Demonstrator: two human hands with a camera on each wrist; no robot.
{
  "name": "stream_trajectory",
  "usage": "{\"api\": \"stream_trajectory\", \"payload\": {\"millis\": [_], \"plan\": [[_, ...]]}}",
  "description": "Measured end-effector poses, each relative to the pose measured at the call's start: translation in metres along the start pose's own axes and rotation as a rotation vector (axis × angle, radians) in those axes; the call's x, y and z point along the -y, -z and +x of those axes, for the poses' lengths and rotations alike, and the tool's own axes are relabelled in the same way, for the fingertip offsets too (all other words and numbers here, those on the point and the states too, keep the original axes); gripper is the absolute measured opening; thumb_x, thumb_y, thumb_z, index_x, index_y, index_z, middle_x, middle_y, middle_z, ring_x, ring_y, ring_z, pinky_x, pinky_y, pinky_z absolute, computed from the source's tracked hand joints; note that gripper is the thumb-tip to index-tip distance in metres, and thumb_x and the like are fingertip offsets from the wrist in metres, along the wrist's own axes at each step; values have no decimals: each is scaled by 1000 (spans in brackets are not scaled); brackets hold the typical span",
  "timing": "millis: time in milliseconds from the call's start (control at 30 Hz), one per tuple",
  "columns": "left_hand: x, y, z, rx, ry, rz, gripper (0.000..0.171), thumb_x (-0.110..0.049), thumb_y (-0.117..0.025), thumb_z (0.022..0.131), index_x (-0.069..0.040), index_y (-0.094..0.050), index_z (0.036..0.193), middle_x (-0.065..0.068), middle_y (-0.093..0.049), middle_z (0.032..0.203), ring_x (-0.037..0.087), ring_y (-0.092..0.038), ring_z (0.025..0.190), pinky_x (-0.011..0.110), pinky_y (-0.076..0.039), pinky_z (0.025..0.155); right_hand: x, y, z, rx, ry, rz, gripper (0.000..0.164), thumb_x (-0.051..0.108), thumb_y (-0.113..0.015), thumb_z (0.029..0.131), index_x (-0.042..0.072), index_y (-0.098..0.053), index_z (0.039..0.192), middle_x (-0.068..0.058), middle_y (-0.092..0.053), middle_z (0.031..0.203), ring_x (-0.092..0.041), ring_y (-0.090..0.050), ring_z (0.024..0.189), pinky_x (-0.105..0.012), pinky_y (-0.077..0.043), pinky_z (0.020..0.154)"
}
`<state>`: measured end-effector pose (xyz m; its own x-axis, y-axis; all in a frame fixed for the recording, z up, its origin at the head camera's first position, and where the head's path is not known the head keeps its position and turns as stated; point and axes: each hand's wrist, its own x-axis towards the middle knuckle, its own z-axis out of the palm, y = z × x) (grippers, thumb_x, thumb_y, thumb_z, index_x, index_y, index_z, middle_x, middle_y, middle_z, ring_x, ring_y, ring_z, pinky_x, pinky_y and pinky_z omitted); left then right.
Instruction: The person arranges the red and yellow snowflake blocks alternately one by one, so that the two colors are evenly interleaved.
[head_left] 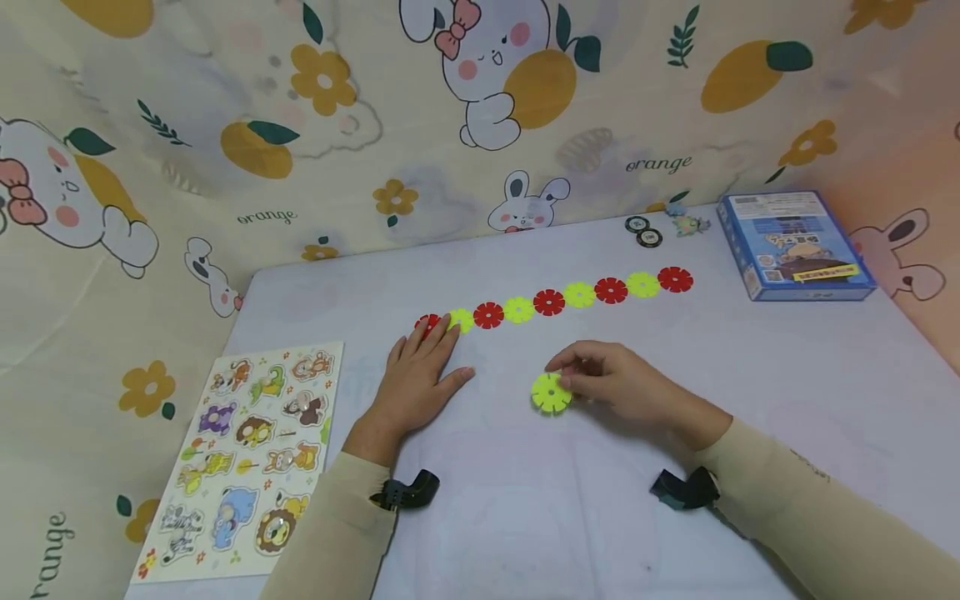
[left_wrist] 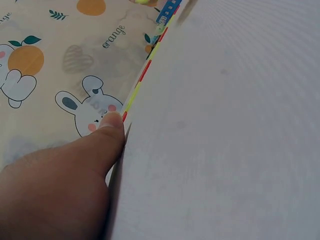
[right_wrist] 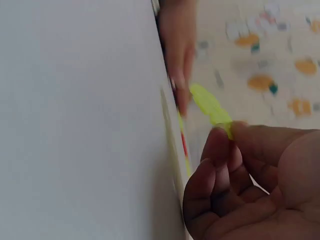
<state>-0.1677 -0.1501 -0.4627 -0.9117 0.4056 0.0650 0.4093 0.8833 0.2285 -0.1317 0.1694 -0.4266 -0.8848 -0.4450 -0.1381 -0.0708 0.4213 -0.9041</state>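
Note:
My right hand (head_left: 618,383) pinches a yellow-green notched plastic disc (head_left: 549,395) between thumb and fingers, in front of a row of such discs. In the right wrist view the held disc (right_wrist: 212,107) appears nearly edge-on, apart from the table. Red and yellow-green discs alternate along the row, which slants up to a red disc (head_left: 676,279) at its right end. My left hand (head_left: 412,383) lies flat with straight fingers at the left end. Its fingertips cover part of the leftmost red disc (head_left: 428,323) and touch the yellow-green disc (head_left: 462,320) beside it.
At the left lies a board of animal pictures (head_left: 255,433), close to my left forearm. A blue box (head_left: 798,246) stands at the back right. Two small black rings (head_left: 648,238) and a small figure (head_left: 690,225) lie left of it. A patterned cloth (head_left: 442,183) hangs behind the table.

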Motion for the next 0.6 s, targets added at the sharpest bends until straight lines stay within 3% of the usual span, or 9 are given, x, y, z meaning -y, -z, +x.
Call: {"api": "stream_trajectory", "payload": {"millis": [200, 333, 500, 600], "plan": [[0, 0, 0, 3, 2, -5, 78, -69, -34, 91, -24, -24, 153, -6, -12, 159, 23, -1, 144, 54, -7, 110, -21, 51, 6, -219, -141, 83, 29, 35, -64, 92, 20, -62, 116, -6, -59, 110, -29, -60, 89, -32, -53, 74], [0, 1, 0, -2, 1, 1, 78, -68, -34, 91, -23, -25, 153, -5, -13, 159, 24, -2, 144, 54, -7, 110, -38, 86, 3, -418, -210, 150, 38, 41, -57, 95, 19, -55, 125, -8, -49, 118, -29, -60, 94, -27, -52, 77], [0, 1, 0, -1, 0, 1, 77, -68, -34, 91, -23, -25, 153, -5, -13, 159, 24, -2, 144, 54, -7, 110, -57, 119, -5, -673, -239, 94, 35, 28, -44, 102, 12, -53, 132, -9, -46, 122, -22, -62, 98, -19, -50, 76], [0, 2, 0, -1, 3, 0, 77, -68, -34, 91, -23, -25, 153, -5, -13, 159, 24, -3, 144, 54, -7, 110, -63, 129, -8, -754, -295, 60, 38, 27, -43, 102, 14, -53, 136, -9, -47, 124, -19, -61, 99, -16, -49, 75]]}}
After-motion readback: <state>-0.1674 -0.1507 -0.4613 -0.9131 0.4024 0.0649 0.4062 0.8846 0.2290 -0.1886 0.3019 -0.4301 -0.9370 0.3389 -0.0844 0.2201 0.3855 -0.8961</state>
